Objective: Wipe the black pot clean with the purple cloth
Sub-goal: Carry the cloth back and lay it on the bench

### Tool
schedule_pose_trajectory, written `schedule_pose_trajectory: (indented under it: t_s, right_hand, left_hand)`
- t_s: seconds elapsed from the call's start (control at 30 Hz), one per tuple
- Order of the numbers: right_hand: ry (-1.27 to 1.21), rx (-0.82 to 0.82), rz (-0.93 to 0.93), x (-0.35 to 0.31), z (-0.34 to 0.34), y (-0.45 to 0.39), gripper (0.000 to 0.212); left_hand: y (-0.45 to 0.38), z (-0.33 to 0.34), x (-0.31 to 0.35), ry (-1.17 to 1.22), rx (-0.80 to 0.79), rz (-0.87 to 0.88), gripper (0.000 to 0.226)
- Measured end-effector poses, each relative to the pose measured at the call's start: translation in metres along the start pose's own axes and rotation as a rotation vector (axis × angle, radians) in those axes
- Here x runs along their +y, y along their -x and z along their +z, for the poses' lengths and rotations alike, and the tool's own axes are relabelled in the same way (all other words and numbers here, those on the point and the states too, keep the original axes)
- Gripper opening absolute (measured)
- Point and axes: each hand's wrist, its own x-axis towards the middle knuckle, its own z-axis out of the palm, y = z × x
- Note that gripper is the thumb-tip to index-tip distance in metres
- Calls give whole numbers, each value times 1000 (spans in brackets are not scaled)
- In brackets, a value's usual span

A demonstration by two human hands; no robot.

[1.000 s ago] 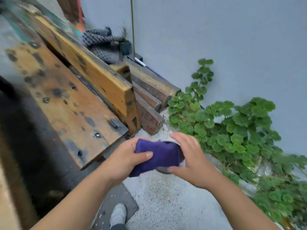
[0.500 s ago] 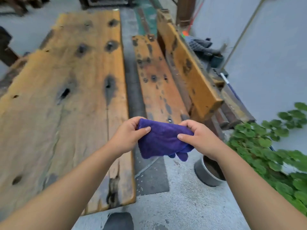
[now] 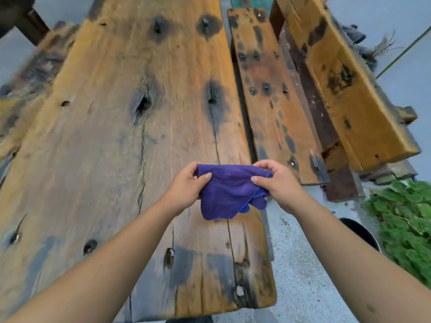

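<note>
The purple cloth hangs spread between both hands above the near end of a worn wooden table. My left hand pinches its left top corner and my right hand pinches its right top corner. The black pot stands on the concrete ground at the lower right, just past my right forearm, which hides most of it; only part of its dark rim and inside shows.
A wooden bench seat runs along the table's right side, with a tilted wooden backrest plank beyond it. Green leafy plants grow beside the pot against a grey wall. Grey concrete floor lies below the table end.
The view has swung left from the plants and wall to the table. The pot went from my right hand to the ground, and both hands now hold only the cloth, spread wider.
</note>
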Motion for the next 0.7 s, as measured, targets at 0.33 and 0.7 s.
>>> schedule_pose_trajectory:
  t_s: [0.33,0.7]
  right_hand:
    - [96,98,110,33,74,-139,26]
    - [314,86,105,67,80,-271,18]
  left_hand:
    - [-127,-72,-43,-80,113,-109,5]
    - [-248,-85,-61,-634,295,-39,6]
